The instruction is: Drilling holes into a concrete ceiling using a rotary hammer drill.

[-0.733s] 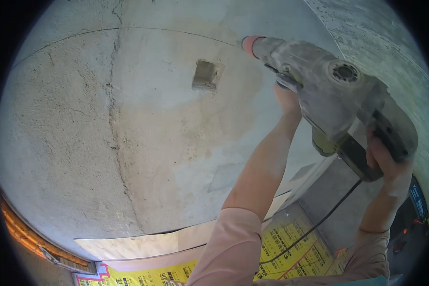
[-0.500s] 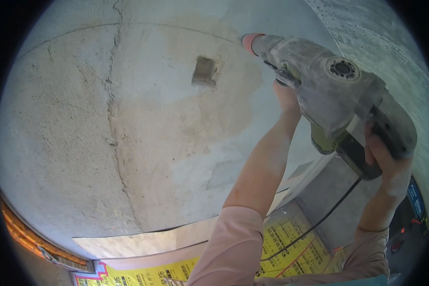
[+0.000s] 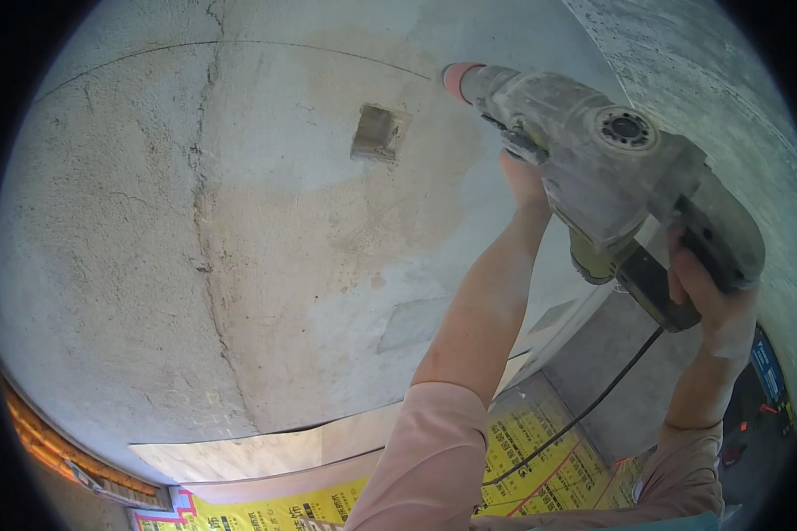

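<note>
A big dusty grey rotary hammer (image 3: 584,146) is held up at the upper right, its red-collared nose pointing left at the concrete wall (image 3: 283,221). My left hand (image 3: 524,184) grips it beneath the front part, and the fingers are mostly hidden behind the tool. At the back, my right hand (image 3: 708,288) is wrapped round the rear handle. The nose sits by the right end of a thin dark curved line on the wall. From here I cannot make out a bit or whether it touches the wall.
A square recess (image 3: 379,134) is cut into the wall, left of the tool. A long crack (image 3: 202,203) runs down farther left. The black power cord (image 3: 593,407) drops past yellow printed floor sheeting (image 3: 527,451). Pale boards (image 3: 266,450) line the wall's foot. A blue box (image 3: 768,365) stands far right.
The rotary hammer and both hands have shifted slightly left in view. The wall also moved left a little, by less. Both grips stay the same.
</note>
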`<action>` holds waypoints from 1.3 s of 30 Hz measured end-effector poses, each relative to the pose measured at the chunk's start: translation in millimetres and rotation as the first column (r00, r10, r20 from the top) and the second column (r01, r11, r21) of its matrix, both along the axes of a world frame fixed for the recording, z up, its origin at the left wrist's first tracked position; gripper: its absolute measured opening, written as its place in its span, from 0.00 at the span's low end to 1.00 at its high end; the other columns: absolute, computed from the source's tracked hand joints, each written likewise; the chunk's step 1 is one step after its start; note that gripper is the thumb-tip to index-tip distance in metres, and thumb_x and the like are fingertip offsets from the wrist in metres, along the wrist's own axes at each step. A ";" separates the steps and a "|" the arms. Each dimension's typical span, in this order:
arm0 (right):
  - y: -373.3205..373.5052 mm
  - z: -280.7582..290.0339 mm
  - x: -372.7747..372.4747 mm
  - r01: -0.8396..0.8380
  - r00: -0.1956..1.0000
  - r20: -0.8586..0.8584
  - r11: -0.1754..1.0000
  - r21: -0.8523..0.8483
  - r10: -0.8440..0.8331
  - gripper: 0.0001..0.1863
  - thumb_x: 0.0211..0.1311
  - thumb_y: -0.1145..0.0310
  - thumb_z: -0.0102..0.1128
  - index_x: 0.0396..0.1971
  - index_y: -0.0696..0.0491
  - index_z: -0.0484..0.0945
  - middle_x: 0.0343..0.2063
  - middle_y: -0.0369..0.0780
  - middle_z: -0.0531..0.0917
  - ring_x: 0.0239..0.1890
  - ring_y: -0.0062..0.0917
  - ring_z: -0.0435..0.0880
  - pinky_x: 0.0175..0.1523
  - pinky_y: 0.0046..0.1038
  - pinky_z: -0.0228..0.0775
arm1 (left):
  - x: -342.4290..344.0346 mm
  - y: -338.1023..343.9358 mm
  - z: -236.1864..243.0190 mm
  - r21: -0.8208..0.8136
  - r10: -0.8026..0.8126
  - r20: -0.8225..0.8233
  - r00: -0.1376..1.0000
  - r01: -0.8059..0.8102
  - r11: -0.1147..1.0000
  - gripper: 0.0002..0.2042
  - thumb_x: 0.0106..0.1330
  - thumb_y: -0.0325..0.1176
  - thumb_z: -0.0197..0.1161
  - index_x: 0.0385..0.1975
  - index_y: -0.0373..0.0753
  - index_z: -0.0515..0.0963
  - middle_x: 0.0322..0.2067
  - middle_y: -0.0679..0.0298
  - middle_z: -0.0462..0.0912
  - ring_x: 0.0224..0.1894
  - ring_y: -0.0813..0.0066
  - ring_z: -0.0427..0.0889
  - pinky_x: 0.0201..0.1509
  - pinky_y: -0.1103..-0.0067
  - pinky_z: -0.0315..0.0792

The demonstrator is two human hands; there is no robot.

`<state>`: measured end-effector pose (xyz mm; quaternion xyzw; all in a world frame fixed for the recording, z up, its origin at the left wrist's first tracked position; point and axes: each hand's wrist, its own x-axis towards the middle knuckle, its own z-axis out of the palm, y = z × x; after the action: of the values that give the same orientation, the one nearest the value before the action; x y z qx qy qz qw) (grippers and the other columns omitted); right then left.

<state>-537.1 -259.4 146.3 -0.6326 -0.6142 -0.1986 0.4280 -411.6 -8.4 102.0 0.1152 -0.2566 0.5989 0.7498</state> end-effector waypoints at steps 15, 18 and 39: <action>5.2 -0.7 -3.7 0.052 0.999 -0.010 0.998 -0.021 -0.053 0.10 0.59 0.77 0.59 0.42 0.60 0.77 0.30 0.35 0.79 0.21 0.14 0.72 0.25 0.18 0.62 | -9.4 4.7 0.7 0.033 0.329 -0.269 0.905 -0.332 0.943 0.12 0.63 0.31 0.60 0.42 0.29 0.77 0.36 0.64 0.82 0.38 0.76 0.75 0.44 0.75 0.70; 7.6 -0.1 -5.2 -0.030 0.999 0.030 0.999 -0.033 0.031 0.11 0.60 0.78 0.58 0.43 0.61 0.76 0.30 0.36 0.79 0.21 0.14 0.72 0.26 0.18 0.63 | -8.5 6.8 -1.2 0.022 0.392 -0.264 0.881 -0.401 0.916 0.12 0.62 0.30 0.61 0.41 0.29 0.77 0.36 0.63 0.82 0.37 0.76 0.74 0.43 0.75 0.70; 17.4 -0.2 -11.1 -0.225 0.948 -0.228 0.974 0.004 0.220 0.05 0.60 0.77 0.58 0.36 0.59 0.76 0.24 0.36 0.77 0.18 0.17 0.74 0.23 0.22 0.65 | -34.7 38.5 -41.2 0.317 0.519 -0.650 0.556 -0.422 0.849 0.17 0.55 0.42 0.64 0.33 0.31 0.79 0.33 0.44 0.84 0.40 0.45 0.83 0.41 0.64 0.73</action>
<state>-548.2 -242.0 146.1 -0.5824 -0.6307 -0.0686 0.5082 -446.3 30.1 60.8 0.4492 0.0586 0.6665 0.5920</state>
